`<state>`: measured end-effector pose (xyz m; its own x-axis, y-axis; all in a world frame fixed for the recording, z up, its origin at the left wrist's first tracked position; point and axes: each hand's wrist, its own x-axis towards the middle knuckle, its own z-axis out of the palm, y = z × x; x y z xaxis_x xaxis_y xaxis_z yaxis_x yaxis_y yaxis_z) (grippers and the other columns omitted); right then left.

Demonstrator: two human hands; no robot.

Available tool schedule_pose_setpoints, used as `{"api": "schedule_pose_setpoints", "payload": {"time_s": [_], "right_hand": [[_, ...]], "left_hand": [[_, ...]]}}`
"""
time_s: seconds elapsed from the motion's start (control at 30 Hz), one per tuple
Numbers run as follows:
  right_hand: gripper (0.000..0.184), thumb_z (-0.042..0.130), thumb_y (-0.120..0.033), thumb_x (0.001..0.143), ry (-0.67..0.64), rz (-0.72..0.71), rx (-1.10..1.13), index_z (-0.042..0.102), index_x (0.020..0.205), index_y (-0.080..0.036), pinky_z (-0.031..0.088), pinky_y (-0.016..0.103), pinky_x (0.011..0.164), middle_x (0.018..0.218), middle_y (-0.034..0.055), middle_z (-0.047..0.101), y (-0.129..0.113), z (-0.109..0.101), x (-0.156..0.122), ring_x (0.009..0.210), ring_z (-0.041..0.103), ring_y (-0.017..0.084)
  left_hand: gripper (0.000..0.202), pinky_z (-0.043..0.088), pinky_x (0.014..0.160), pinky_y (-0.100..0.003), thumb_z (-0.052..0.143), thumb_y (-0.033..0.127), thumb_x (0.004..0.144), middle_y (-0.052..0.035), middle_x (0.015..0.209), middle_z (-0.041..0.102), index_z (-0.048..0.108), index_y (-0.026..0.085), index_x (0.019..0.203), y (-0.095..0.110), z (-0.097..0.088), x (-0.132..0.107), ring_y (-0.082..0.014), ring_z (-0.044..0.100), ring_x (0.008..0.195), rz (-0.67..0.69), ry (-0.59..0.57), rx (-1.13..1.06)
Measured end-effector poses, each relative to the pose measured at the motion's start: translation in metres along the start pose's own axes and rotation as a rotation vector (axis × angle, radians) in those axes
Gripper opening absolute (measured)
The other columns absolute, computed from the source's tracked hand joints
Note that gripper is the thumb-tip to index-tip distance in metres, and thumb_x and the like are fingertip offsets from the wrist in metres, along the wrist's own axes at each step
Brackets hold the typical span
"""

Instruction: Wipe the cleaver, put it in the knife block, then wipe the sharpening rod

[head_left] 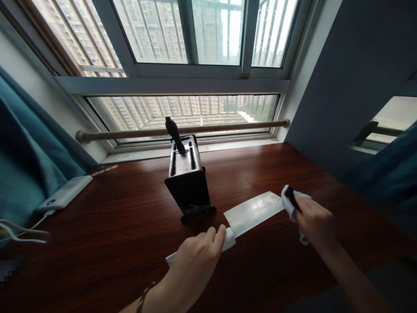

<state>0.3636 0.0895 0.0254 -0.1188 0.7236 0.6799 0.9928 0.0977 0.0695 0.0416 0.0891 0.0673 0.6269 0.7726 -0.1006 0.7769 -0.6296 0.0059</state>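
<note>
A cleaver point(256, 213) with a broad, pale metal blade is held above the brown tabletop. My right hand point(314, 219) is closed round its black handle, with a white cloth point(289, 203) bunched around the grip and hanging below. At the blade's left end, my left hand point(197, 263) is closed on a white tissue point(229, 240), which meets the edge of the blade; more white shows behind the wrist. Beyond my left hand stands a black knife block point(189, 187) with a slotted metallic top. One black-handled utensil point(175, 134) stands upright in it.
The brown wooden table point(130, 204) reaches the window ledge, where a horizontal rail point(195, 129) crosses in front of the glass. A white power bank point(65, 193) with a cable point(24, 234) lies at the left, beside a teal curtain point(29, 134).
</note>
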Motion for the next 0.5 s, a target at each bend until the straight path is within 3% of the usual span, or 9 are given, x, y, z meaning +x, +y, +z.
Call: {"api": "schedule_pose_setpoints", "payload": {"time_s": [0.1,0.2,0.27,0.37,0.5], "right_hand": [[0.024,0.044,-0.034,0.090,-0.073,0.184,-0.003,0.063,0.089,-0.018,0.044,0.031,0.059,0.077,0.0041,0.067,0.025,0.010,-0.012,0.067,0.063,0.021],[0.028,0.047,-0.042,0.089,-0.183,0.259,0.158,0.060,0.098,-0.019,0.049,0.031,0.063,0.086,0.0057,0.068,0.023,0.018,-0.024,0.071,0.065,0.021],[0.041,0.049,-0.048,0.086,-0.241,0.208,0.143,0.055,0.110,-0.015,0.051,0.036,0.067,0.092,0.0109,0.067,0.009,0.017,-0.027,0.078,0.065,0.025],[0.054,0.048,-0.054,0.084,-0.159,0.126,0.073,0.050,0.116,-0.010,0.051,0.041,0.072,0.101,0.0167,0.063,-0.022,-0.002,-0.019,0.089,0.062,0.029],[0.019,0.049,-0.031,0.089,-0.001,-0.042,0.309,0.055,0.100,-0.017,0.051,0.032,0.072,0.087,0.0073,0.066,-0.071,-0.048,0.001,0.078,0.064,0.019]], "left_hand": [[0.039,0.044,0.062,-0.027,0.036,0.003,0.082,-0.0071,0.092,0.061,0.048,0.017,0.117,-0.003,-0.008,-0.003,-0.0207,0.061,0.075,0.000,0.029,-0.243],[0.016,0.041,0.064,-0.024,0.041,0.020,0.089,-0.0034,0.084,0.059,0.052,0.019,0.100,-0.006,-0.018,-0.007,-0.0160,0.056,0.071,-0.005,0.101,-0.590],[0.016,0.038,0.057,-0.021,0.044,0.032,0.090,0.0002,0.071,0.053,0.052,0.019,0.087,-0.005,-0.024,-0.008,-0.0118,0.050,0.062,-0.045,0.120,-0.829],[0.026,0.030,0.040,-0.018,0.048,0.044,0.086,0.0058,0.056,0.038,0.046,0.018,0.081,0.002,-0.028,-0.004,-0.0066,0.037,0.044,-0.151,0.107,-1.245],[0.032,0.028,0.031,-0.016,0.049,0.050,0.084,0.0093,0.055,0.035,0.038,0.020,0.081,0.019,-0.031,0.012,-0.0037,0.030,0.033,-0.185,0.144,-1.746]]}}
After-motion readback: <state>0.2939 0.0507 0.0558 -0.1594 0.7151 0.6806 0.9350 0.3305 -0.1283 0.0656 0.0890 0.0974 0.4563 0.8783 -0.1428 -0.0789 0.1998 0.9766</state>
